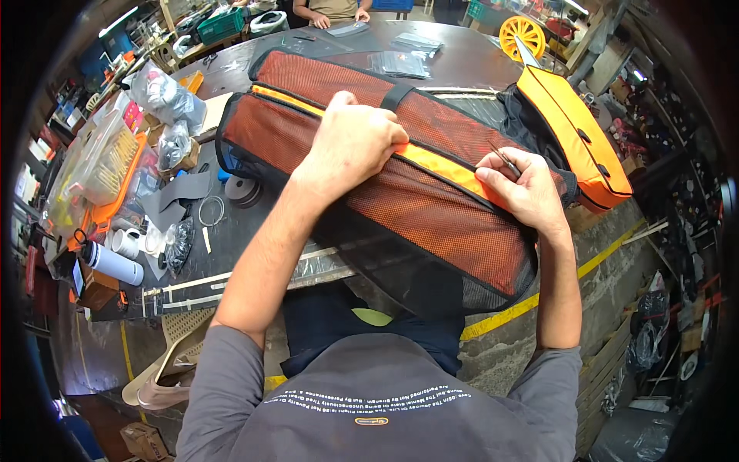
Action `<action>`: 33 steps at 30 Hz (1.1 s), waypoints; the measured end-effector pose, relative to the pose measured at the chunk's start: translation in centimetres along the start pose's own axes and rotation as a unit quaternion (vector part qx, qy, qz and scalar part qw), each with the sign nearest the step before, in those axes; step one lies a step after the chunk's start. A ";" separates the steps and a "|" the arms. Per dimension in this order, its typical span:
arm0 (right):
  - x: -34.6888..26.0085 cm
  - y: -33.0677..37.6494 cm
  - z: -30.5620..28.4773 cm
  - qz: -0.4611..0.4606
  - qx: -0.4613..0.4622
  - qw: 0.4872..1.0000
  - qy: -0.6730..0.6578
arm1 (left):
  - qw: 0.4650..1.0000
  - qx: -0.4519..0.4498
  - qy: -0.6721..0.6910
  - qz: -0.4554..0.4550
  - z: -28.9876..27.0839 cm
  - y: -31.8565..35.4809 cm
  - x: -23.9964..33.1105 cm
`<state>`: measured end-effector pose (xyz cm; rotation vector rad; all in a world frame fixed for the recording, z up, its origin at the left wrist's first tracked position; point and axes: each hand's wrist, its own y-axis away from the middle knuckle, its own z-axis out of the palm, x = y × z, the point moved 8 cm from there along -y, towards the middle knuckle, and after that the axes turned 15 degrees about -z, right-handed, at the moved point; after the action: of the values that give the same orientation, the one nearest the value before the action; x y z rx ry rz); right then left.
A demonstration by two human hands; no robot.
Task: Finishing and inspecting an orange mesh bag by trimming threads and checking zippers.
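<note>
Across the table's near edge lies a long bag [431, 212] of orange fabric under black mesh, with a bright orange strip [435, 164] edged in black along its middle. My left hand [350, 142] is closed on the bag at the strip, its fingertips partly hidden. Farther right along the same strip, my right hand [527, 192] holds a slim pointed metal tool [504, 159], like tweezers or small thread snips; its kind is not clear. The thumb of that hand rests on the strip. A black strap [397, 96] crosses the bag's far half.
An orange and black bag [573, 127] stands at the right. To the left are a white bottle [115, 263], mugs [125, 243], a black tape roll [242, 191] and a clear bin [104, 165]. Flat plastic packets [400, 65] lie beyond. Another person [332, 11] sits across the table.
</note>
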<state>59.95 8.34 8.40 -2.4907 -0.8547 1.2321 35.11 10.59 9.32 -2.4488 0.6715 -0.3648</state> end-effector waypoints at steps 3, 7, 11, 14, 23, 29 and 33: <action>0.0 0.1 0.3 0.003 -0.004 1.000 -0.002 | 0.997 -0.037 -0.018 0.069 1.4 -1.1 0.1; 0.2 0.4 0.7 -0.001 -0.006 0.999 0.036 | 0.987 -0.027 -0.032 0.155 2.5 -1.4 1.1; 1.1 0.3 0.2 0.025 0.016 0.999 -0.012 | 0.981 0.013 0.189 0.034 1.0 -1.1 -1.6; 1.8 0.0 -0.2 0.018 0.009 1.000 0.010 | 0.976 0.016 0.217 -0.002 1.2 -0.7 -1.8; -2.3 -4.3 1.5 -0.168 0.024 0.952 0.255 | 0.947 -0.025 0.314 -0.064 5.2 -4.5 -3.4; 1.0 -7.1 0.6 -0.114 0.022 0.968 0.221 | 0.933 -0.101 0.338 -0.068 7.9 -6.1 -4.1; 3.5 -7.2 0.4 -0.086 0.028 0.977 0.194 | 0.957 -0.092 0.273 -0.045 7.8 -6.4 -3.5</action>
<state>58.47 16.17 9.04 -2.4325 -0.8902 0.6720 37.63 20.54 6.47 -2.5690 0.8461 -1.0854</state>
